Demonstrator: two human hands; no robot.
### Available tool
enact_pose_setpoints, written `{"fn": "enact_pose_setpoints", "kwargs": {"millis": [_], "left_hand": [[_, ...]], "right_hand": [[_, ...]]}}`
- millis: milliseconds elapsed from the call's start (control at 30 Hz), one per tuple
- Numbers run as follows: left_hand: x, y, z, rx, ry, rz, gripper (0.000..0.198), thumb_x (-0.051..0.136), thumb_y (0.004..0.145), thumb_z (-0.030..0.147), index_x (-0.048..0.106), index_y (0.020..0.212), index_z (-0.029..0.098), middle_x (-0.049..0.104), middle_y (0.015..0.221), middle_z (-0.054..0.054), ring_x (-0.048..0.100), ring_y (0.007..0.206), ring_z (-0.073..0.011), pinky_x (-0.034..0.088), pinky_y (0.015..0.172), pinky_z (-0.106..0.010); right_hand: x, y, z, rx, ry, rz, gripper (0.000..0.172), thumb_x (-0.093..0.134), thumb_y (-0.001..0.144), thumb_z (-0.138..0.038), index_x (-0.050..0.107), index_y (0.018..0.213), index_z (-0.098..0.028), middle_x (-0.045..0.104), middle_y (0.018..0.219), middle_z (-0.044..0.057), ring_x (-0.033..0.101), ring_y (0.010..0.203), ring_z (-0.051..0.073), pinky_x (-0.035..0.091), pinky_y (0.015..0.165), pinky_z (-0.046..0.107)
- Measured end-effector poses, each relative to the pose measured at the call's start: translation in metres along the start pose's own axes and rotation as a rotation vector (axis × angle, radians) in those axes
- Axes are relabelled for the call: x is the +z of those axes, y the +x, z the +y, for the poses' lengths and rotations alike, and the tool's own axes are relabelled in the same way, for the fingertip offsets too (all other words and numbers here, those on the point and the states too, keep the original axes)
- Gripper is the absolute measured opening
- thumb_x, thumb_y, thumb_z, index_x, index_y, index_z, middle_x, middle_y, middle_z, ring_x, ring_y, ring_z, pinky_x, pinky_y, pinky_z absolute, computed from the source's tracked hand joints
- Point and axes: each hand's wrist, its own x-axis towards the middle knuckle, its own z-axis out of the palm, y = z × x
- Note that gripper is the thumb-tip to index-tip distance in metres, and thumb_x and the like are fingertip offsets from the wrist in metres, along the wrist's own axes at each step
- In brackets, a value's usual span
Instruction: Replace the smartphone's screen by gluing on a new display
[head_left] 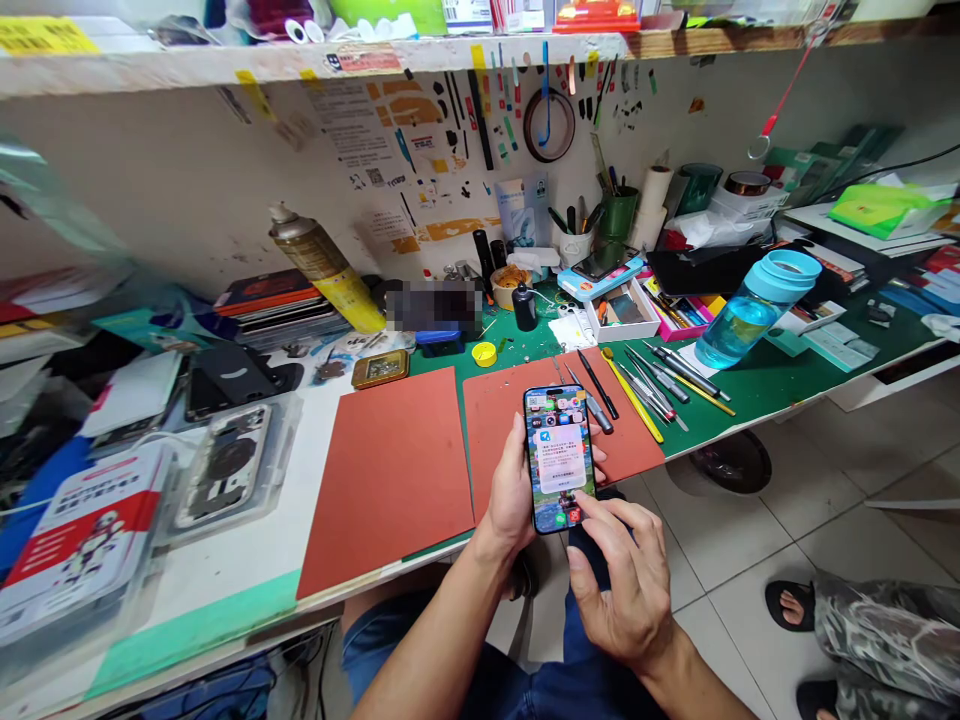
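A lit smartphone (pixel 559 458) is held upright in front of the bench edge, with a pale pop-up box of text over its colourful home screen. My left hand (pixel 511 490) wraps round it from the left, fingertips showing at its right edge. Close to the lower right of the screen is my right hand (pixel 628 570), its index finger extended to the glass and the other fingers loosely apart. Whether that fingertip touches the screen I cannot tell. Behind the phone lie a reddish-brown work mat (pixel 495 400), a grey-handled tool (pixel 600 412) and a black pen-like tool (pixel 598 385).
A second brown mat (pixel 390 455) lies left. Tweezers and several slim tools (pixel 656 385), a yellow brush (pixel 630 395) and a blue water bottle (pixel 757 310) stand or lie right. A spray can (pixel 326 265) leans behind. A shelf (pixel 315 65) hangs above. Another person's camouflage-trousered leg (pixel 885 630) is at right.
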Motion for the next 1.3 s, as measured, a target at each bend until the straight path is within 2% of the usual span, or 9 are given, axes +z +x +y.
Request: {"fn": "enact_pose_setpoints", "kwargs": {"millis": [133,233,300,400,533,700,967,1133,1300], "left_hand": [[0.001,0.000,0.001,-0.021,-0.029,-0.016,0.080,0.038,0.104,0.074,0.069,0.138,0.009,0.081,0.111,-0.021,0.081,0.093,-0.0315,0.064,0.082,-0.040],[0.001,0.000,0.001,-0.036,-0.041,-0.030,0.080,0.038,0.104,0.074,0.068,0.140,0.009,0.081,0.111,-0.020,0.081,0.093,-0.0317,0.065,0.080,-0.040],[0.000,0.000,0.001,-0.031,-0.032,-0.030,0.080,0.038,0.104,0.074,0.068,0.139,0.009,0.081,0.111,-0.020,0.081,0.093,-0.0318,0.065,0.080,-0.040],[-0.001,0.001,0.000,-0.012,-0.017,-0.017,0.080,0.038,0.104,0.074,0.069,0.137,0.008,0.081,0.109,-0.021,0.081,0.093,-0.0316,0.064,0.082,-0.040],[-0.001,0.000,0.000,-0.003,-0.001,0.016,0.080,0.036,0.106,0.073,0.070,0.135,0.007,0.081,0.108,-0.021,0.081,0.092,-0.0314,0.064,0.084,-0.040],[0.003,-0.001,0.001,-0.027,-0.030,0.003,0.080,0.039,0.104,0.074,0.069,0.137,0.008,0.081,0.108,-0.020,0.081,0.092,-0.0314,0.064,0.084,-0.040],[0.003,0.000,0.001,-0.030,-0.050,-0.016,0.080,0.038,0.105,0.074,0.069,0.138,0.009,0.081,0.108,-0.020,0.080,0.093,-0.0320,0.064,0.084,-0.041],[0.005,-0.002,0.002,-0.026,-0.030,0.027,0.079,0.036,0.106,0.072,0.069,0.139,0.009,0.081,0.108,-0.019,0.080,0.094,-0.0323,0.063,0.085,-0.042],[0.008,-0.003,0.003,-0.050,-0.044,0.039,0.079,0.036,0.106,0.072,0.068,0.140,0.009,0.081,0.109,-0.019,0.080,0.095,-0.0323,0.063,0.087,-0.042]], "right_hand": [[0.000,0.000,-0.001,0.014,-0.046,0.085,0.029,0.073,0.088,0.001,0.068,0.113,-0.012,0.077,0.094,0.010,0.068,0.088,0.022,0.057,0.081,0.041],[-0.001,0.000,0.001,0.030,-0.066,0.073,0.025,0.072,0.088,0.002,0.068,0.108,-0.013,0.072,0.084,0.006,0.065,0.081,0.021,0.055,0.078,0.040],[-0.001,-0.001,0.002,0.012,-0.052,0.054,0.026,0.071,0.088,0.002,0.068,0.110,-0.012,0.074,0.088,0.008,0.065,0.084,0.022,0.055,0.080,0.041],[-0.001,-0.001,0.003,-0.011,-0.016,0.018,0.031,0.067,0.090,0.001,0.068,0.118,-0.011,0.078,0.109,0.015,0.068,0.099,0.026,0.056,0.086,0.045],[0.000,0.000,0.001,0.006,0.006,-0.053,0.030,0.061,0.096,-0.008,0.066,0.126,-0.010,0.076,0.126,0.018,0.067,0.113,0.030,0.055,0.093,0.048],[0.001,-0.001,-0.001,0.013,-0.004,-0.074,0.031,0.059,0.098,-0.015,0.064,0.127,-0.009,0.075,0.131,0.019,0.064,0.120,0.032,0.052,0.097,0.049],[0.001,-0.001,0.002,0.042,-0.020,-0.049,0.032,0.060,0.098,-0.015,0.062,0.129,-0.010,0.074,0.131,0.020,0.063,0.120,0.032,0.051,0.098,0.049],[0.002,0.005,0.007,0.130,-0.036,-0.068,0.036,0.060,0.100,-0.020,0.058,0.135,-0.013,0.068,0.141,0.020,0.059,0.128,0.033,0.051,0.103,0.052],[0.004,0.011,0.009,0.127,-0.030,-0.102,0.039,0.058,0.102,-0.024,0.055,0.139,-0.011,0.065,0.146,0.020,0.054,0.134,0.034,0.048,0.107,0.053]]}}
